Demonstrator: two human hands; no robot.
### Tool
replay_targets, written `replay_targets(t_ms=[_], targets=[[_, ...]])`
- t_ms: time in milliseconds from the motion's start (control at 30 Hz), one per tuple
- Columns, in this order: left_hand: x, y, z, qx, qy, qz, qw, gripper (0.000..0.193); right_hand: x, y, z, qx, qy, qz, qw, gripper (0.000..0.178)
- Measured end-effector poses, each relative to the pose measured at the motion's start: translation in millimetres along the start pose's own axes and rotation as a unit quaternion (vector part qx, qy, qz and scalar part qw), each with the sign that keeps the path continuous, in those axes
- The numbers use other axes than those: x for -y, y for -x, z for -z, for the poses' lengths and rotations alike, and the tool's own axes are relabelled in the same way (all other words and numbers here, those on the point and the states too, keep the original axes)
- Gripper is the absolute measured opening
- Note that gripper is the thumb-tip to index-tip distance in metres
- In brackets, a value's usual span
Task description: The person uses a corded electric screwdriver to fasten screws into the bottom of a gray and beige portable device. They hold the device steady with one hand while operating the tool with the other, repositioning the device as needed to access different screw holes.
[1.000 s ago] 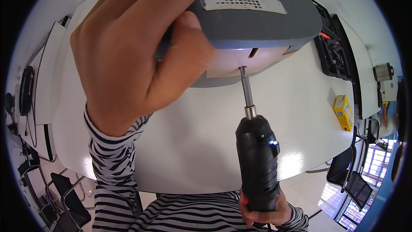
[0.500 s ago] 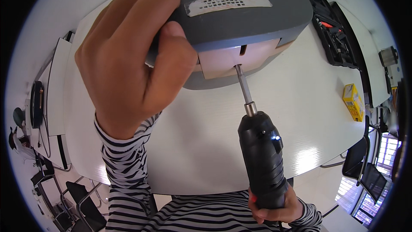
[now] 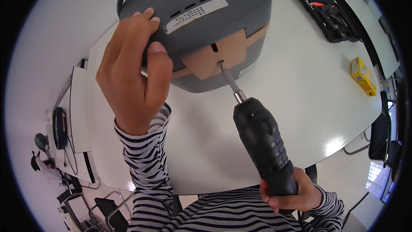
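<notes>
Toward the far edge of the white worktop [image 3: 206,146], left of its middle, a rounded grey appliance [image 3: 234,15] is standing at a slant, its tan panel [image 3: 204,62] facing the near edge. On its upper face, a pale printed label [image 3: 196,16] is running just beside a row of three dark slots. The right hand [image 3: 296,195] is reaching over the near edge, its fingers wrapping firmly around the lower end of a black electric screwdriver [image 3: 262,139]. That tool is pointing away from the near edge, and the tip of its metal bit [image 3: 229,78] is meeting a small hole in the panel, below a dark upright slot; whether a screw is sitting inside is too small to tell. The left hand [image 3: 133,71] is resting at the appliance's left side with bent fingers; whether they are actually gripping it cannot be told. Striped sleeves [image 3: 148,163] are covering both forearms. By the far right corner, an open black tool case [image 3: 332,19] is lying, holding red and dark pieces. Near the right edge, a yellow box [image 3: 363,76] is resting alone.
</notes>
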State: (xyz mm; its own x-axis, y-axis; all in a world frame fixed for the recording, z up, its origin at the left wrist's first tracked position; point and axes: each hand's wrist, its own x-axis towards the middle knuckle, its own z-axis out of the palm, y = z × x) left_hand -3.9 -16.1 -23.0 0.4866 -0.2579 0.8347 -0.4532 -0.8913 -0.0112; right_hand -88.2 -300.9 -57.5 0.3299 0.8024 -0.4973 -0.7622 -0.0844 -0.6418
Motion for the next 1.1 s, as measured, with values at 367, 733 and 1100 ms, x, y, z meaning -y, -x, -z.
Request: replay_targets(t_ms=[367,733,1100], targets=[[-13.5,-1.0,2.7,0.061,-0.002,0.032,0.998,0.029,-18.4,2.0,7.7,-0.037,0.113,0.103,0.987,0.038],[-15.9,-2.8,4.4,0.086,-0.002,0.032,0.996,0.029,-11.3,-9.0,15.8,-0.006,0.094,0.072,0.993,0.042],[-16.2,-3.5,10.5,0.140,-0.075,-0.004,0.987,0.036,-23.9,-12.3,20.1,0.008,0.075,0.101,0.992,0.041]])
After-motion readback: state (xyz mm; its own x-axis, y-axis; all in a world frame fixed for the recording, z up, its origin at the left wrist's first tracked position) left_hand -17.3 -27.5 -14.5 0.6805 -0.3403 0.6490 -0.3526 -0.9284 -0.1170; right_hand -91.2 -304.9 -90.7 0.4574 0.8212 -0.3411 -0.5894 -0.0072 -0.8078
